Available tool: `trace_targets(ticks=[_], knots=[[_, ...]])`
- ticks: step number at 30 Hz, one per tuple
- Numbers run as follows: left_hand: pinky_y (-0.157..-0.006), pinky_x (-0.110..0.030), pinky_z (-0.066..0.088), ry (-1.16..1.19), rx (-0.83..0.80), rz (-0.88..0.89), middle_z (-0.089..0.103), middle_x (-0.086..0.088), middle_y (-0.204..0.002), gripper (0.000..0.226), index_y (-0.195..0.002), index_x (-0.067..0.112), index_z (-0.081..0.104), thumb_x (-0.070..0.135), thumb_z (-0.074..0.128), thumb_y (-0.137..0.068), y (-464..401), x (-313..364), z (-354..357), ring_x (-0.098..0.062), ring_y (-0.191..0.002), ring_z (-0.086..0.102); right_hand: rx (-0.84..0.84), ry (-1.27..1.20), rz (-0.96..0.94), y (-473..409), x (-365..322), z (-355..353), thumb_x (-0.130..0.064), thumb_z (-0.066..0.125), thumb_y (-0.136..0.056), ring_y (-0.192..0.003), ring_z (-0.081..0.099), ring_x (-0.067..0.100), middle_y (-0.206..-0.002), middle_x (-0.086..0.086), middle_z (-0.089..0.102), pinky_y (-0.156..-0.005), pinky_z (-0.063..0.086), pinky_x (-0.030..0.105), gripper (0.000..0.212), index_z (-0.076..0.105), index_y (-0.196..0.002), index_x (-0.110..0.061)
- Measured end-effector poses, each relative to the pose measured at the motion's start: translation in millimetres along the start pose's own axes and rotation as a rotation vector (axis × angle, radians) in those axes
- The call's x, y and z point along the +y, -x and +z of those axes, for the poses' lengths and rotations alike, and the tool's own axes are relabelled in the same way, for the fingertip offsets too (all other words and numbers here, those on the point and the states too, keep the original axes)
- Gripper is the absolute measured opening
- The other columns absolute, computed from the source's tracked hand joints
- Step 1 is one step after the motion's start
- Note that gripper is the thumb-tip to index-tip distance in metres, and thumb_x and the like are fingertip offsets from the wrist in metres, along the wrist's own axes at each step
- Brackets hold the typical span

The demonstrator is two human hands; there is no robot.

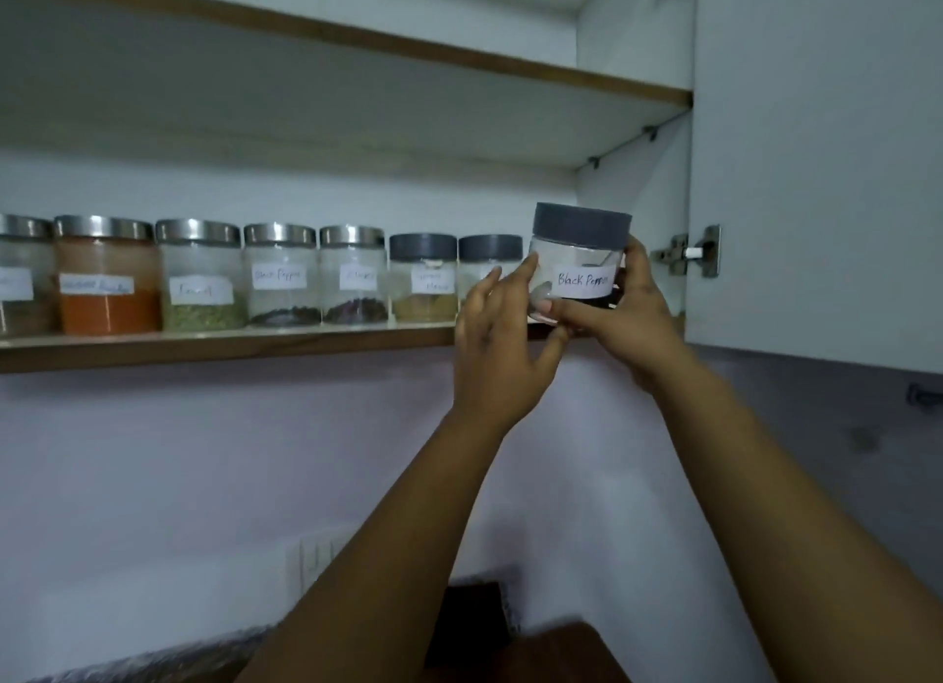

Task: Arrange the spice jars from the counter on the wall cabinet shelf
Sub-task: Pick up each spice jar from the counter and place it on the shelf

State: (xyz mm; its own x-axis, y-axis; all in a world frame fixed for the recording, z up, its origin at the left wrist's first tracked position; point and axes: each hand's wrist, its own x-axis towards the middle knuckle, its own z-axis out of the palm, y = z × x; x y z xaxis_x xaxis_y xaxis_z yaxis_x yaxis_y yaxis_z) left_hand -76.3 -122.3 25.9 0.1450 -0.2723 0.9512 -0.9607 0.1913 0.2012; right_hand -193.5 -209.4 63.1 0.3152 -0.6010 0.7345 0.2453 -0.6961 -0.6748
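Observation:
A clear jar with a grey lid and a "Black Pepper" label (581, 269) is held at the right end of the wall cabinet shelf (229, 345), just above its front edge. My right hand (627, 320) grips it from the right and below. My left hand (497, 345) touches its left side with fingertips. Along the shelf stands a row of several labelled jars: steel-lidded ones such as the orange powder jar (107, 279) and another black pepper jar (280, 274), then two grey-lidded jars (423, 279) next to my left hand.
The open cabinet door (816, 172) with its hinge (694, 251) stands right of the jar. An upper shelf (357, 39) runs overhead. Below are a lilac wall, a switch plate (316, 560) and dark brown objects (469, 626) near the bottom edge.

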Motion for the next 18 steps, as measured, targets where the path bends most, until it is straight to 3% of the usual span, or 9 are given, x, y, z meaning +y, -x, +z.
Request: trace_targets(ticks=[3,5,8,14,18], knots=[[-0.107,-0.040,0.032,-0.256,0.108,0.079,0.050,-0.008,-0.140,0.052,-0.136,0.012,0.050,0.034,0.058,-0.090,-23.0,-17.5,14.8,-0.029,-0.132,0.039,-0.008,0.169,0.018,-36.8,8.3,-10.9,-0.036,0.092,-0.058,-0.110,0.058,0.014,-0.126,-0.006,0.056,-0.091,0.052,0.034,0.110,0.026,-0.146,-0.031],[-0.093,-0.037,0.041,-0.387,0.213,0.058,0.054,-0.012,-0.124,0.034,-0.119,0.008,0.058,0.027,0.057,-0.091,-23.1,-37.6,23.1,-0.029,-0.114,0.050,-0.076,0.335,0.085,-59.2,20.7,-13.9,-0.041,0.092,-0.058,-0.113,0.057,0.020,-0.127,0.000,0.057,-0.095,0.048,0.034,0.111,0.025,-0.145,-0.022],[-0.072,-0.035,0.039,-0.714,0.241,0.196,0.055,-0.010,-0.096,0.020,-0.094,0.009,0.058,0.027,0.051,-0.094,-7.9,-64.6,34.6,-0.027,-0.081,0.053,-0.220,0.522,0.215,-85.6,33.2,-13.8,-0.047,0.091,-0.057,-0.122,0.052,0.025,-0.134,0.006,0.053,-0.096,0.044,0.034,0.108,0.032,-0.140,-0.012],[-0.074,-0.037,0.036,-0.874,0.286,0.245,0.058,-0.010,-0.092,0.026,-0.090,0.011,0.058,0.034,0.045,-0.094,-3.0,-73.9,43.7,-0.025,-0.078,0.050,-0.327,0.514,0.279,-108.7,49.2,-11.2,-0.050,0.091,-0.054,-0.124,0.050,0.025,-0.138,0.007,0.050,-0.104,0.043,0.040,0.109,0.036,-0.141,-0.011],[-0.073,-0.036,0.034,-0.911,0.297,0.296,0.057,-0.009,-0.088,0.029,-0.086,0.012,0.056,0.035,0.042,-0.096,-3.5,-79.4,43.9,-0.025,-0.075,0.050,-0.379,0.486,0.302,-113.5,51.4,-13.4,-0.045,0.088,-0.063,-0.107,0.053,0.020,-0.130,0.006,0.056,-0.088,0.043,0.030,0.089,0.048,-0.134,-0.010]])
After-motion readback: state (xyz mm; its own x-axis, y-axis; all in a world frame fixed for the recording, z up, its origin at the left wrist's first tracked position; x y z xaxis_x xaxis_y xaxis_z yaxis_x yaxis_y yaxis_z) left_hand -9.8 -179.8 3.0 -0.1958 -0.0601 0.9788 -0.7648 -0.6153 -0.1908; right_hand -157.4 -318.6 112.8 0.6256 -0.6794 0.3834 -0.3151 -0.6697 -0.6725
